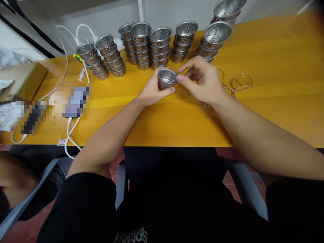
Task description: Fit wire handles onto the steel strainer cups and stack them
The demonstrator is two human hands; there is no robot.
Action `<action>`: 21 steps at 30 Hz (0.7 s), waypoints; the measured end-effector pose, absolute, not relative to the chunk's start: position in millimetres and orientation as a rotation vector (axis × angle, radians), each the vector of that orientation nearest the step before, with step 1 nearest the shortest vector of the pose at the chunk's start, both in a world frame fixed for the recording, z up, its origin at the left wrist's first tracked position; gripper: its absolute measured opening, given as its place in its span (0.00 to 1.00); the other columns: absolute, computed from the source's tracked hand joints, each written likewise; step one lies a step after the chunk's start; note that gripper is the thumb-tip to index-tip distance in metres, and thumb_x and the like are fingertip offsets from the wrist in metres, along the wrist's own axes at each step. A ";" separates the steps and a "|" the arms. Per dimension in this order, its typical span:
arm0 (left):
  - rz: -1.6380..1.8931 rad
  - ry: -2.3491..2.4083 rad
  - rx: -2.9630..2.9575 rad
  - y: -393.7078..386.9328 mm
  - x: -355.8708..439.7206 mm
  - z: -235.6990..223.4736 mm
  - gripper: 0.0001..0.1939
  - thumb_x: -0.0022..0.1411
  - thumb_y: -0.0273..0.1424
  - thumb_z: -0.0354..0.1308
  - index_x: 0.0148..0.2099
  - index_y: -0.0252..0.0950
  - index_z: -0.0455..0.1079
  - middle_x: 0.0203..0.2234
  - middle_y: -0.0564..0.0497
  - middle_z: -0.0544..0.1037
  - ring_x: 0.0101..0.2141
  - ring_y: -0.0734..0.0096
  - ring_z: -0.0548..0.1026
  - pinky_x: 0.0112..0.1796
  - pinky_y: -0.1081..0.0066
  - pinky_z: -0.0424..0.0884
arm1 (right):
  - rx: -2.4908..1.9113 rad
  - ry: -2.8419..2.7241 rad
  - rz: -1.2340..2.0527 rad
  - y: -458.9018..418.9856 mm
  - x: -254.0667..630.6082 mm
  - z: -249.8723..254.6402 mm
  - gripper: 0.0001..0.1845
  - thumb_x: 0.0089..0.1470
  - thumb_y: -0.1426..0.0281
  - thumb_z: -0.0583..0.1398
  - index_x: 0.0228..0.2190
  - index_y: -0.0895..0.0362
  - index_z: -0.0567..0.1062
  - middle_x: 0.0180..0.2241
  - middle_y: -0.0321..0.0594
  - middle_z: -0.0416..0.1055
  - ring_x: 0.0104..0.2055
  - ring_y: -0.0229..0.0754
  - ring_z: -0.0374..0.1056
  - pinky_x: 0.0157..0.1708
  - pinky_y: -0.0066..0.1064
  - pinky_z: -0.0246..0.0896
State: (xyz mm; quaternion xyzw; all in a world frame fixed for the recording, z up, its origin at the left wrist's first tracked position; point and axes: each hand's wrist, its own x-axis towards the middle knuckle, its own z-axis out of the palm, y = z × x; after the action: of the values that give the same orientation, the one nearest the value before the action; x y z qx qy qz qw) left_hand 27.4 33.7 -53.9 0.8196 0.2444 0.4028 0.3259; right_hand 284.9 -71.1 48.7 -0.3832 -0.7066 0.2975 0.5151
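Note:
My left hand point(153, 89) is wrapped round a small perforated metal strainer basket point(167, 76), its open mouth tilted up towards me. At the basket's right rim my right hand point(202, 77) is closed in a pinch of thumb and forefinger on a thin metal wire point(175, 71). Part of this wire shows over the rim; its end between the fingers is hidden. Loose curled wires point(240, 82) lie on the table just right of my right hand, and a few more show below it.
Several stacks of strainer baskets point(141, 45) stand along the wall, with taller ones point(217, 35) at the back right. On the left of the wooden table point(162, 128) are a blurred phone point(76, 101), white cables point(66, 135) and a cardboard box point(27, 79). Another person's leg point(17, 172) shows at lower left.

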 end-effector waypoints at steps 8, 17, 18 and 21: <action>1.022 0.680 2.101 27.0 27.7 -45.2 0.53 0.80 0.64 0.72 0.85 0.38 0.54 0.73 0.34 0.77 0.73 0.44 0.82 0.81 0.38 0.74 | -0.859 -1.781 0.637 -68.8 291.5 42.3 0.31 0.69 0.28 0.79 0.54 0.37 0.89 0.58 0.45 0.85 0.39 0.51 0.72 0.44 0.56 0.78; 1.014 0.687 2.149 26.2 28.0 -42.3 0.54 0.84 0.66 0.66 0.90 0.39 0.50 0.74 0.37 0.74 0.76 0.43 0.80 0.83 0.39 0.71 | -0.856 -1.863 0.648 -69.7 292.8 42.7 0.30 0.64 0.31 0.83 0.49 0.39 0.91 0.57 0.49 0.85 0.49 0.65 0.82 0.49 0.62 0.87; 1.020 0.681 2.161 26.4 27.6 -43.5 0.54 0.84 0.66 0.66 0.90 0.39 0.50 0.74 0.37 0.74 0.76 0.43 0.80 0.83 0.38 0.71 | -0.856 -1.878 0.653 -69.8 292.2 42.3 0.32 0.63 0.30 0.83 0.49 0.39 0.91 0.57 0.50 0.85 0.49 0.64 0.82 0.50 0.62 0.87; 1.016 0.650 2.208 26.0 26.7 -46.4 0.54 0.84 0.67 0.66 0.90 0.40 0.49 0.73 0.37 0.74 0.77 0.42 0.80 0.83 0.37 0.71 | -0.861 -1.914 0.700 -70.0 290.5 40.9 0.36 0.60 0.26 0.83 0.50 0.40 0.91 0.55 0.50 0.85 0.49 0.64 0.81 0.53 0.62 0.87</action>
State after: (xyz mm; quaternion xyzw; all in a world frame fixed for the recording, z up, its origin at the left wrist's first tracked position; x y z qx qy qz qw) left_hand 26.7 26.0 -46.4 0.8351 0.2459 0.3841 0.3077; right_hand 290.5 -70.0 40.9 -0.3478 -0.7734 0.2828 0.4482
